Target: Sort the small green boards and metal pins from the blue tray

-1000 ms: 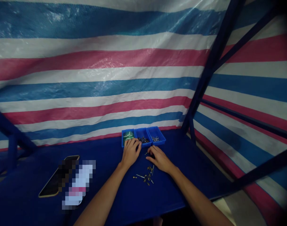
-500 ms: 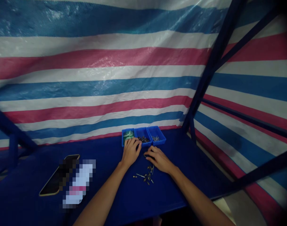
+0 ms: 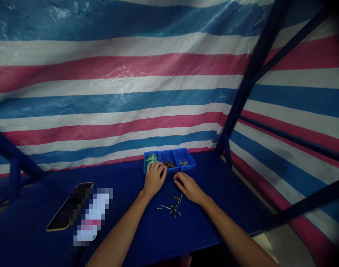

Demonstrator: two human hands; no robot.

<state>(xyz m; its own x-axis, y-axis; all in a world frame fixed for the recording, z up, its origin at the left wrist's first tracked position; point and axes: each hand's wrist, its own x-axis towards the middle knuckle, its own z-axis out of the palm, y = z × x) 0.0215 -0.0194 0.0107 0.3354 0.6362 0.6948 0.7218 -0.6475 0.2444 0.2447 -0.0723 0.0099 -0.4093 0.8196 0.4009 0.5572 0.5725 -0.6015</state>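
Note:
My left hand (image 3: 155,179) rests palm down on the blue table (image 3: 130,237), its curled fingertips at the front edge of three small blue bins (image 3: 169,160). My right hand (image 3: 188,187) lies just right of it, fingers pinched on a small metal screw near its fingertips. A loose pile of several screws and small fasteners (image 3: 172,208) lies on the table between my wrists. The left bin holds green parts, the middle and right bins hold dark and silvery small parts.
A phone (image 3: 64,213) lies face up at the table's left, next to a blurred-out white object (image 3: 93,218). A striped tarp (image 3: 116,92) hangs right behind the bins. Dark blue frame bars (image 3: 249,78) cross on the right, where the table ends.
My right hand has drawn its fingers together and shifted slightly toward the bins. The left hand has stayed in place.

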